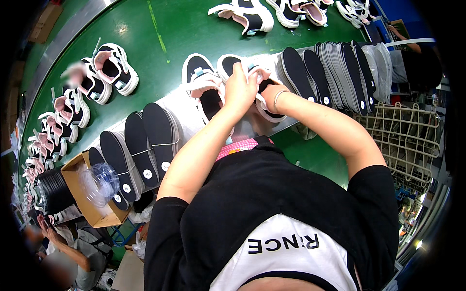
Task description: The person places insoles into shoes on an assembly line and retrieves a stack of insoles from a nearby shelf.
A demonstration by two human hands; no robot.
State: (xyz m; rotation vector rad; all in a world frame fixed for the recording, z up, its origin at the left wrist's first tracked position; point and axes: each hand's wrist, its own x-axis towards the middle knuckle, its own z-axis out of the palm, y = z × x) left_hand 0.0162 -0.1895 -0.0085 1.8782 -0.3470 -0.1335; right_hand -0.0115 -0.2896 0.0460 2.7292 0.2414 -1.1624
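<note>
A pair of black, white and pink sneakers stands side by side on a pale ledge before me. My left hand (241, 91) grips the pink-lined collar and tongue of the right sneaker (228, 62). Into that sneaker's opening reaches my right hand (273, 95), a bracelet at its wrist; its fingers are hidden inside, so what they hold does not show. The left sneaker (197, 63) stands untouched beside it, its dark opening facing me. Stacks of black insoles flank the pair: banded bundles (160, 127) on the left, loose rows (335, 72) on the right.
More sneakers (114, 68) line the green table (145, 58) at left, with others (247, 17) at the far side. A cardboard box (77, 186) holding clear plastic rings (99, 182) sits at lower left. A wire rack (407, 140) stands at right. Other people are at both sides.
</note>
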